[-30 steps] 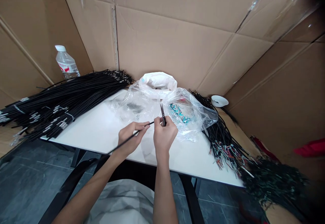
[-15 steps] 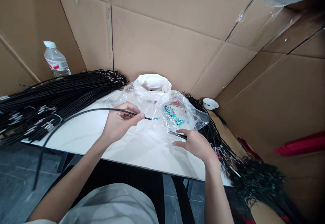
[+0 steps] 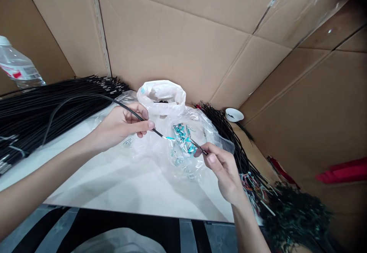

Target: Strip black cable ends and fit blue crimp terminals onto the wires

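Observation:
Between thumb and fingers, my left hand [image 3: 126, 125] pinches a black cable [image 3: 133, 112] near its end. A short bright tip with a teal part sticks out of the cable and points right. My right hand [image 3: 222, 165] grips dark, slim tweezers [image 3: 199, 146], whose points reach toward the small teal pieces [image 3: 185, 136] lying in a clear plastic bag [image 3: 212, 125]. Cable tip and tweezers are apart. Whether the tweezers hold a piece cannot be made out.
Behind the hands stands a white bag [image 3: 162, 107] with its rim rolled open. Bundles of black cables [image 3: 65, 96] lie at left, more cables [image 3: 226, 130] at right beside a small white bowl [image 3: 234, 114]. A water bottle [image 3: 18, 67] stands at far left; cardboard walls [image 3: 172, 35] enclose the table.
My right hand has moved up, bringing the tweezers to the teal pieces, its fingers now closed round them. My left hand still holds the cable. The head view has shifted.

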Available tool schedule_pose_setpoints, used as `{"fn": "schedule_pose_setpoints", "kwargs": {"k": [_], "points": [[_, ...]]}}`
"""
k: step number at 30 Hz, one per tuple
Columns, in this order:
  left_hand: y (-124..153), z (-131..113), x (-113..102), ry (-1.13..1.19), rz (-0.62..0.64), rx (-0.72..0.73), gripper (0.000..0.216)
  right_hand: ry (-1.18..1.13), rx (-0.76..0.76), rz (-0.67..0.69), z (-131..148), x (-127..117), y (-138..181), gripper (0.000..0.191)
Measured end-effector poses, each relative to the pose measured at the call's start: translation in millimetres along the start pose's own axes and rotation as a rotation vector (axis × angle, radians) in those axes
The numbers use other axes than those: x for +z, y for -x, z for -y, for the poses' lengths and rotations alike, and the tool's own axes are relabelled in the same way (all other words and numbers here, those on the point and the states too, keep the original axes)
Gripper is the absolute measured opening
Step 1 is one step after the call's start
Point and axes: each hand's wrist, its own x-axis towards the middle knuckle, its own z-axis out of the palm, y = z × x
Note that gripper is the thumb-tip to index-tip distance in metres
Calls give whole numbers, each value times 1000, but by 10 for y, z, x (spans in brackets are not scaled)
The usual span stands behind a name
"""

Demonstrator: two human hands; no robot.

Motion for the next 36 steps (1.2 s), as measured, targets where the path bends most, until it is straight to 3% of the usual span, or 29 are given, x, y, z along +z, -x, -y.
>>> {"fn": "schedule_pose_setpoints", "kwargs": {"k": [7,10,25,36], "points": [[-353,159,149,49,168,-140,27,393,-112,174,-111,-164,-363,32],[-402,234,194,79,191,-160,27,464,-190,174,-177,-159,-398,32],[-441,212,227,95,231,-196,22,495,-317,88,-186,-125,-370,28],[-463,245,243,87,179,-209,27,468,-217,116,-230,-72,-363,30]]}}
